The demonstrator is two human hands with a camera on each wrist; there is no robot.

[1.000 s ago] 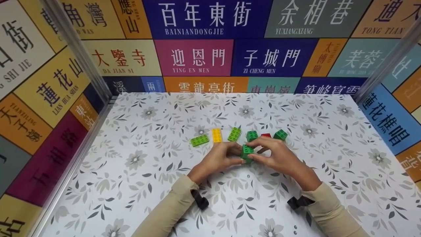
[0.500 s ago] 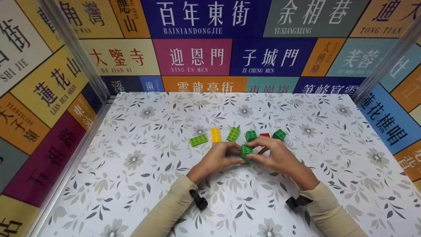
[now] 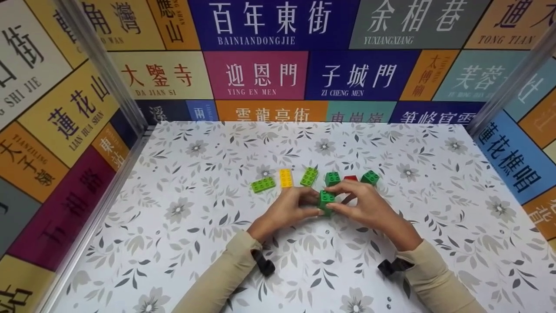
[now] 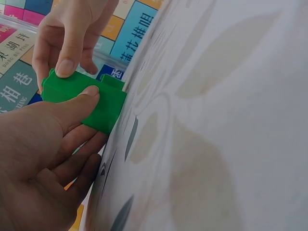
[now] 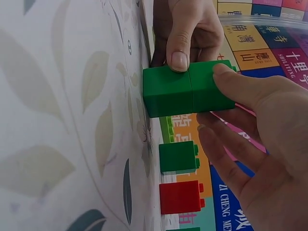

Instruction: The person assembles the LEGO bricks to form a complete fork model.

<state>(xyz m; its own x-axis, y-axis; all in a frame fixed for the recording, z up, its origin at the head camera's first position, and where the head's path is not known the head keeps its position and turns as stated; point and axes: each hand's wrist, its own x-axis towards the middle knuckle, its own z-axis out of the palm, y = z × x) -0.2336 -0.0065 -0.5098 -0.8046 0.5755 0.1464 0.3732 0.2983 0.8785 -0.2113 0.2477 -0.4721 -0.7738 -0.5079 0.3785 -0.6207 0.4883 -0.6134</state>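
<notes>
Two green toy bricks stand stacked on the patterned tabletop; a seam between lower brick (image 5: pixel 167 96) and upper brick (image 5: pixel 204 89) shows in the right wrist view. My left hand (image 3: pixel 284 208) grips the lower brick, its thumb (image 5: pixel 179 55) flat on the near side. The upper brick is pinched by my right hand (image 3: pixel 369 204), with the thumb on its near face and the index finger behind. Just beyond the stack lie another green brick (image 3: pixel 332 178) and a red brick (image 5: pixel 182 197), the red one mostly hidden behind the right hand in the head view.
A lime-green brick (image 3: pixel 263 184), a yellow brick (image 3: pixel 285 178) and a second lime-green brick (image 3: pixel 309 176) lie left of the stack. One more green brick (image 3: pixel 370 177) sits at the right of the row. Panels with printed characters (image 3: pixel 256 74) rise behind the table.
</notes>
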